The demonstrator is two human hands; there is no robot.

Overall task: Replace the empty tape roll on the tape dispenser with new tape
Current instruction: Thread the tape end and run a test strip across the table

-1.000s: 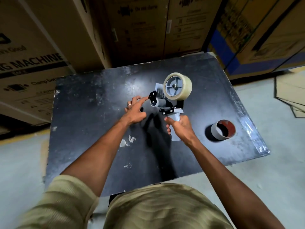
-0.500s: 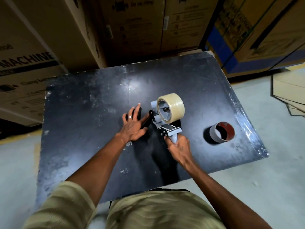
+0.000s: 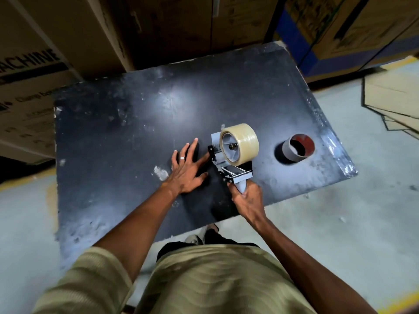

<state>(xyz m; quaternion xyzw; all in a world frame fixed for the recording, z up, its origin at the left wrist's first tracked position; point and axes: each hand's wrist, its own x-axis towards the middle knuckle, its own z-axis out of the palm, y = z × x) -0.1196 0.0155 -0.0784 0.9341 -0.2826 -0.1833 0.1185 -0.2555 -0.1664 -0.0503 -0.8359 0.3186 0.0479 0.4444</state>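
A grey tape dispenser [image 3: 223, 159] stands on the black table [image 3: 127, 123], right of centre. A full roll of clear tape [image 3: 246, 141] sits on its hub. My right hand [image 3: 248, 199] is closed around the dispenser's handle near the table's front edge. Just left of the dispenser's front end, my left hand [image 3: 187, 168] lies flat on the table with fingers spread, its fingertips near or touching the black front end. The empty grey cardboard core [image 3: 297, 149] lies on the table to the right, apart from both hands.
Large cardboard boxes [image 3: 74, 41] stand close behind and to the left of the table. Flattened cardboard [image 3: 394, 103] lies on the floor at the right. Concrete floor surrounds the table; my shoe [image 3: 197, 236] shows under its front edge.
The dispenser came down from the air onto the table and nearer to me. My left hand left its front end and flattened on the table beside it.
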